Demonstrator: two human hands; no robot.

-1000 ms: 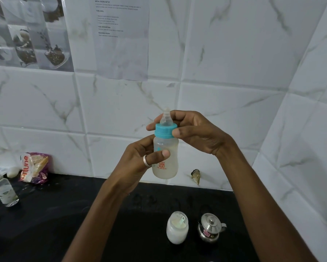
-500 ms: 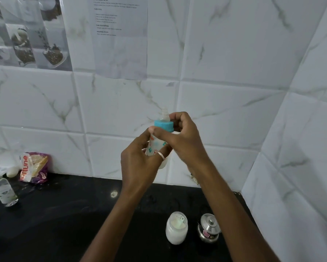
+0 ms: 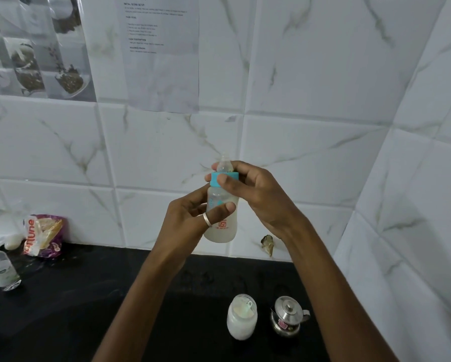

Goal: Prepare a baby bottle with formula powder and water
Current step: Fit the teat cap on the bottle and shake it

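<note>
A baby bottle [image 3: 223,228] with a cloudy white liquid inside is held upright in the air in front of the tiled wall. My left hand [image 3: 190,218] grips its body, thumb across the front. My right hand [image 3: 255,194] pinches the blue screw collar [image 3: 223,178] below the clear teat [image 3: 224,164]. On the black counter below stand an open jar of white formula powder [image 3: 242,320] with a scoop inside it and a small steel lidded pot [image 3: 288,320].
The black counter [image 3: 88,309] runs along the white marble-tiled wall, with a corner wall close on the right. At far left sit a clear plastic bottle [image 3: 1,270] and a crumpled snack packet [image 3: 43,235]. Paper sheets [image 3: 161,53] hang on the wall.
The bottle turned in my hands, so its red logo faces me again. My right hand twisted round the blue collar and my left thumb shifted across the bottle's front.
</note>
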